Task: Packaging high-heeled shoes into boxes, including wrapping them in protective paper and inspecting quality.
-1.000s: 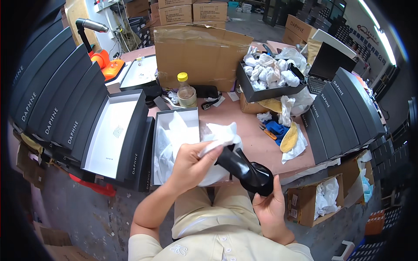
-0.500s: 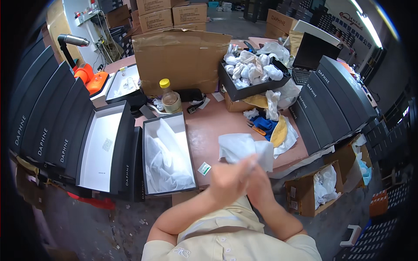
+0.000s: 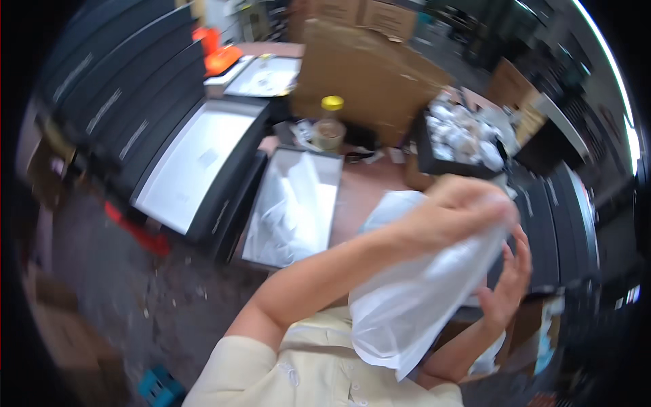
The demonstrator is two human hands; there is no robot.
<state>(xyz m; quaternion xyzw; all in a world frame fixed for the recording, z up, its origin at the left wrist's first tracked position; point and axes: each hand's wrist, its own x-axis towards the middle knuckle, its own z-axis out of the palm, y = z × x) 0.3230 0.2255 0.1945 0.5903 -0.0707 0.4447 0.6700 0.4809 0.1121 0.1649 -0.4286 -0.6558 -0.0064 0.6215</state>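
A thin, translucent white sheet (image 3: 403, 312), possibly a bag or tissue, hangs in front of me. Its upper corner is pinched in my closed left hand (image 3: 458, 214), which is raised and reaches across to the right. My right hand (image 3: 508, 281) is beside the sheet's right edge, fingers spread and curved; whether it touches the sheet I cannot tell. Left of the sheet lies an open shoe box (image 3: 331, 190) with white wrapping (image 3: 291, 210) inside. What the wrapping covers is hidden. Motion blurs the view.
Dark shoe boxes (image 3: 122, 102) are stacked at the left, beside an open white-lined box (image 3: 193, 166). More dark boxes (image 3: 542, 227) stand right. A yellow-capped jar (image 3: 330, 129), a cardboard panel (image 3: 369, 81) and a black box of white bundles (image 3: 468, 132) are at the back.
My left hand has moved right and up, lifting the white sheet off the table. My right hand has come apart from it, fingers spread. The whole view has turned and shifted.
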